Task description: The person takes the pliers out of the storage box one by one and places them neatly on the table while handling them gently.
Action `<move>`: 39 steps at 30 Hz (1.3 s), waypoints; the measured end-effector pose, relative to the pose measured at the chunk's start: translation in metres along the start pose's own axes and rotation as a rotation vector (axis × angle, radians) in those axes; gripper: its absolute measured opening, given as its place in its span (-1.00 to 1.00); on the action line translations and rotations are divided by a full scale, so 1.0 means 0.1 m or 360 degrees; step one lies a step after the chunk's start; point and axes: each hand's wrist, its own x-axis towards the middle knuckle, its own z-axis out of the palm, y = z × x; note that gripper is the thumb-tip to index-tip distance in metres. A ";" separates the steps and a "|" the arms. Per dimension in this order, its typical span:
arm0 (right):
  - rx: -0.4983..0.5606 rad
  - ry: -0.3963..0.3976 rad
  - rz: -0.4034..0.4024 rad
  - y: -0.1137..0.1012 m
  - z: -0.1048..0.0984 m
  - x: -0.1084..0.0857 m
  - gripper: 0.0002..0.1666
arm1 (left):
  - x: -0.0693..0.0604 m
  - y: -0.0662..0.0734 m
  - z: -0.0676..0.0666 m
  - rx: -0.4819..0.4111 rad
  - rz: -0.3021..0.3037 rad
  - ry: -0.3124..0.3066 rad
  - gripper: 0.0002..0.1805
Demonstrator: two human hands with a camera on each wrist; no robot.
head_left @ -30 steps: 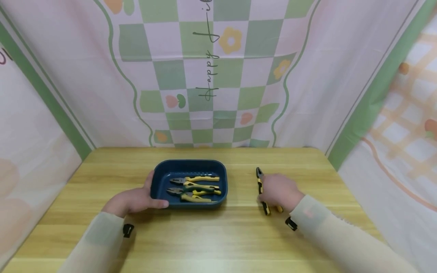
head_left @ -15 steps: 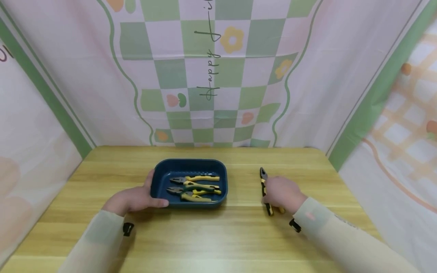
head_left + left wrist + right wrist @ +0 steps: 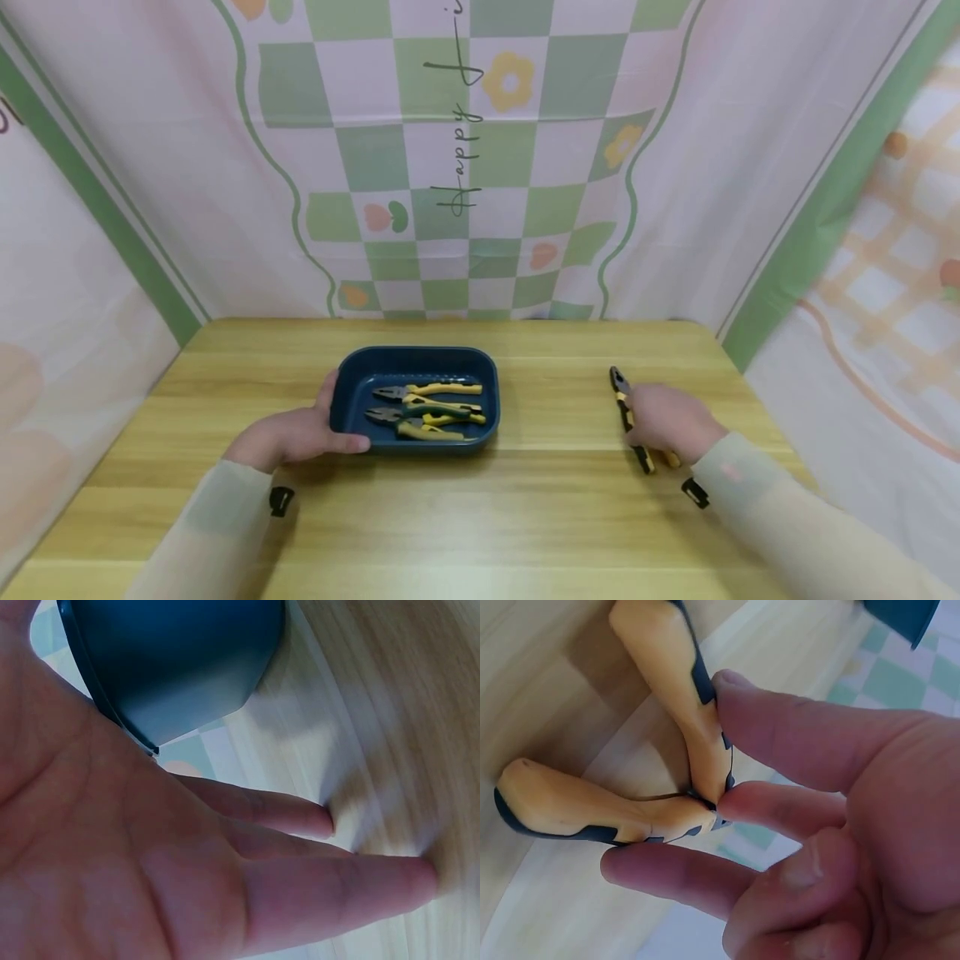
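A dark blue rectangular tray (image 3: 416, 351) stands left of the middle of the table. In it lie overlapping pliers (image 3: 447, 389) with yellow and green handles, their heads to the left. My left hand (image 3: 288, 437) spans the tray's left end, thumb along the front rim. In the left wrist view its fingers (image 3: 337, 900) are straight and reach down to the wood beside the tray wall (image 3: 187, 667). Right of the tray, my right hand (image 3: 671, 417) pinches black-and-yellow pliers (image 3: 621, 385), head pointing away. Their spread handles (image 3: 570, 799) sit between thumb and fingers, close over the tabletop.
The wooden table (image 3: 480, 517) runs up to a checkered curtain (image 3: 435, 167) at the back. More printed cloth (image 3: 885, 275) hangs on both sides. A small black device (image 3: 695, 492) shows at each wrist.
My right hand has moved to the right with the pliers, farther from the tray. The left hand and the tray have stayed in place.
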 end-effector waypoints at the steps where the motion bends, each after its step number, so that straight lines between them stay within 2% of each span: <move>1: -0.0001 -0.0002 0.0005 0.05 0.00 -0.01 -0.69 | 0.00 0.00 0.00 -0.0005 0.0009 0.0004 0.49; 19: -0.0016 -0.0016 0.0112 0.83 -0.08 -0.19 -0.66 | -0.01 -0.01 -0.02 0.0002 0.0026 0.0023 0.48; 26: -0.0116 0.0025 0.0069 1.09 -0.13 -0.27 -0.62 | 0.00 -0.03 -0.01 -0.0034 0.0043 0.0019 0.47; 32: -0.0129 0.0004 0.0105 1.25 -0.12 -0.32 -0.61 | 0.02 -0.04 -0.01 -0.0024 0.0040 0.0017 0.47; 39: -0.0085 -0.0006 0.0142 1.32 -0.10 -0.44 -0.68 | 0.01 -0.03 -0.01 -0.0033 0.0039 0.0017 0.47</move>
